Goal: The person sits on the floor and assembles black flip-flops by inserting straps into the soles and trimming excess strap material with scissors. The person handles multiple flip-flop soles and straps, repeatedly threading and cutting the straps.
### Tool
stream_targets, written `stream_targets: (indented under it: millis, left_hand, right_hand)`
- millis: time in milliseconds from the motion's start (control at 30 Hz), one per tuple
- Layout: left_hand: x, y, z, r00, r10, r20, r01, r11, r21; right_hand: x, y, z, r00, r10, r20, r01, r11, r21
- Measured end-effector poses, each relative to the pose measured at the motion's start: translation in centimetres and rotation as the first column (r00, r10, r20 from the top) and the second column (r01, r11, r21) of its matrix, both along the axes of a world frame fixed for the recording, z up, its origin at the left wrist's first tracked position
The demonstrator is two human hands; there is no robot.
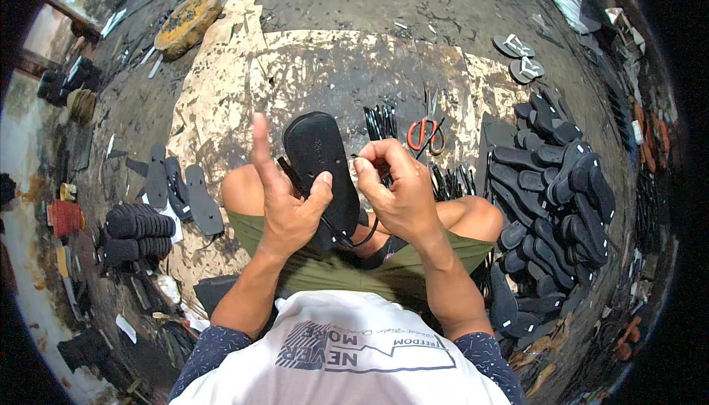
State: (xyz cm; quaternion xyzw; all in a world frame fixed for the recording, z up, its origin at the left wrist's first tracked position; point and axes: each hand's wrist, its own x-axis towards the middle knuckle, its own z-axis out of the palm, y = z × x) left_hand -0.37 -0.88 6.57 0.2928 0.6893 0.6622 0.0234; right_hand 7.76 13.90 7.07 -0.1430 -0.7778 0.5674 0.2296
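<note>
My left hand (286, 206) grips a black sandal sole (319, 146) by its left edge, thumb on its face and index finger stretched upward. The sole stands tilted above my crossed legs, with small holes in its surface. A thin black strap (374, 229) loops from its lower end up towards my right hand (402, 192). That hand is closed in a pinch beside the sole's right edge, on what looks like the strap's dark tip; the fingers partly hide it. Beyond my right hand lie scissors (427, 136) with orange-red handles and a bundle of glossy black straps (379, 121).
A large heap of black soles (557, 183) lies at the right. Stacked soles (139, 229) and several loose ones (204, 200) are on the left. Two finished-looking sandals (526, 70) lie far right. A round wooden block (187, 24) stands beyond the worn floor sheet (221, 87).
</note>
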Motion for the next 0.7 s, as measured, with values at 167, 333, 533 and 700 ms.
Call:
stream_targets:
  millis: [167,333,533,700]
  left_hand:
    - [-0.5,0.4,0.4,0.958,-0.148,0.247,0.125,0.986,0.108]
    - [0.2,0.2,0.2,0.973,-0.089,0.213,0.09,0.996,0.005]
    - [0.7,0.2,-1.2,0.996,-0.025,-0.088,0.016,0.994,-0.104]
    - [-0.1,-0.1,-1.9,0.974,-0.035,-0.222,0.018,0.997,-0.078]
  right_hand:
    - [-0.8,0.7,0.6,0.997,0.038,-0.072,-0.023,0.98,0.199]
    - [-1.0,0.2,0.2,0.994,0.001,-0.112,0.035,0.947,0.319]
    - [-0.8,0.0,0.9,0.998,-0.012,-0.065,0.038,0.906,0.422]
    - [-0.3,-0.6,0.4,0.992,0.006,-0.125,0.03,0.958,0.284]
